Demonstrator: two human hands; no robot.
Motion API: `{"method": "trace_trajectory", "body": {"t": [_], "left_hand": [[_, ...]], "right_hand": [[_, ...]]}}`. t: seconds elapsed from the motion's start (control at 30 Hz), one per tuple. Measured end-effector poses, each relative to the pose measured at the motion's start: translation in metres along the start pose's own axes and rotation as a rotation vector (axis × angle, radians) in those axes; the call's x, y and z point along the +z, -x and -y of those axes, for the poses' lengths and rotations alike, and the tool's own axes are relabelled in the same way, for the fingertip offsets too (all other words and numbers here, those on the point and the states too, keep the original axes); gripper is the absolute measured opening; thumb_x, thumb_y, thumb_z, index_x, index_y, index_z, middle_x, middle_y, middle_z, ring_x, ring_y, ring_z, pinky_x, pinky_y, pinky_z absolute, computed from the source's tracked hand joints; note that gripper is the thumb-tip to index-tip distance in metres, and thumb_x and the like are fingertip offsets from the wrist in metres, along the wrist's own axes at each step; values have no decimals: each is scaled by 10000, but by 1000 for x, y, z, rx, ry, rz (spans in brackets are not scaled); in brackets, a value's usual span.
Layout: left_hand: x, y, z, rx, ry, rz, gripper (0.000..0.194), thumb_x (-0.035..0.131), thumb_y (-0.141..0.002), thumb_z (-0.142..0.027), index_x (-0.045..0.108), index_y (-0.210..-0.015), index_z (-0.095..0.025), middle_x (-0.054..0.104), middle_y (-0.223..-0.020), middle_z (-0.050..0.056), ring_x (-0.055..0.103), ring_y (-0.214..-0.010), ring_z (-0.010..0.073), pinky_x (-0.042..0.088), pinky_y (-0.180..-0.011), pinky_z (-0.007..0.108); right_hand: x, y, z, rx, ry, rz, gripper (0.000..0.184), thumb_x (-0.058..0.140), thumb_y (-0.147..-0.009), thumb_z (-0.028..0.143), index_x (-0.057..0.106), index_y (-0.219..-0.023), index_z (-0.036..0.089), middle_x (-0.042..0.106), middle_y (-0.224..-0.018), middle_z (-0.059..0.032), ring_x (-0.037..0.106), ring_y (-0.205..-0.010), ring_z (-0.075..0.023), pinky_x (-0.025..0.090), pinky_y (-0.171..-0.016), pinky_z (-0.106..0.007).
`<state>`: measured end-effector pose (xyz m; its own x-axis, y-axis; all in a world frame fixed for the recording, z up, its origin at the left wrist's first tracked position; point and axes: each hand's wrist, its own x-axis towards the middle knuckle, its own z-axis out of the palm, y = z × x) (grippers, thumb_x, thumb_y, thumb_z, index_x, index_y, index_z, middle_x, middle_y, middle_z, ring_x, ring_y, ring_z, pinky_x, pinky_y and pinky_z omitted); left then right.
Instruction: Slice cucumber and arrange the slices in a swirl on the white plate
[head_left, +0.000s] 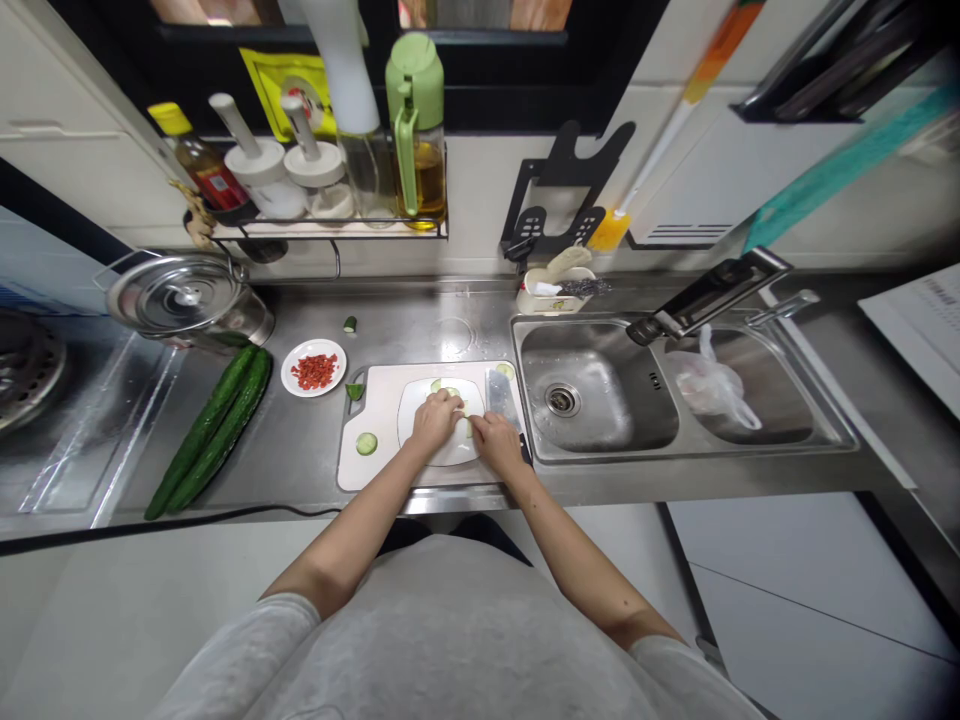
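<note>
Both my hands are over a white plate [414, 408] that sits on a pale cutting board [379, 470]. My left hand [436, 420] has its fingers bent down onto cucumber slices [437, 385] on the plate. My right hand [495, 441] is curled beside it at the plate's right edge, fingertips touching a slice. What each hand pinches is too small to make out. One loose cucumber slice [366, 444] lies on the board's left side. A knife blade [499, 393] rests on the board's right side.
Two whole cucumbers [214, 428] lie left on the steel counter, beside a small dish of red bits [313, 368] and a lidded pot [187, 297]. A double sink [600, 400] with a plastic bag [709, 385] sits right. Bottles fill a wall rack [330, 225].
</note>
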<state>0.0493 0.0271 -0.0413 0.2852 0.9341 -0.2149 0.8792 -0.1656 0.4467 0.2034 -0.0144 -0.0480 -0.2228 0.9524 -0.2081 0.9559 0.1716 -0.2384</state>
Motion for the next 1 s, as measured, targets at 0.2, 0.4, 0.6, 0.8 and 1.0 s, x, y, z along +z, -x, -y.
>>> {"method": "trace_trajectory", "body": {"t": [0.2,0.4,0.6,0.8,1.0], "left_hand": [[4,0,4,25,-18,-28,219,473,-904,-338,640,-1017,-254,556,-1029,64,514,-986,215,431,-772,301],[4,0,4,38,-56,-33,230,462,-910,-349,638,-1024,-255,553,-1023,61,509,-995,209,426,-781,292],[3,2,4,37,-83,-31,244,450,-915,-366,642,-1019,-256,553,-1023,64,505,-1006,211,425,-793,299],[2,3,3,4,-60,-21,231,464,-910,-352,640,-1027,-258,549,-1041,69,494,-1022,209,418,-822,308],[3,5,4,14,-55,-49,231,464,-907,-359,634,-1020,-250,560,-1029,63,507,-1003,207,421,-795,299]], "right_hand": [[3,0,0,-6,11,-18,339,349,-966,275,634,-1146,251,608,-942,-82,489,-903,-201,298,-697,-277],[5,-2,1,-10,10,-26,329,355,-967,267,632,-1143,245,611,-946,-78,495,-901,-198,305,-710,-277],[4,-2,3,0,-1,-17,319,360,-965,270,631,-1130,233,612,-962,-82,500,-909,-196,313,-723,-276],[5,-3,4,-1,-10,-13,309,372,-957,264,628,-1128,236,615,-967,-84,507,-908,-198,326,-741,-277],[8,1,3,29,-135,-125,323,371,-944,275,627,-1129,209,636,-952,-80,527,-935,-199,352,-800,-275]]}}
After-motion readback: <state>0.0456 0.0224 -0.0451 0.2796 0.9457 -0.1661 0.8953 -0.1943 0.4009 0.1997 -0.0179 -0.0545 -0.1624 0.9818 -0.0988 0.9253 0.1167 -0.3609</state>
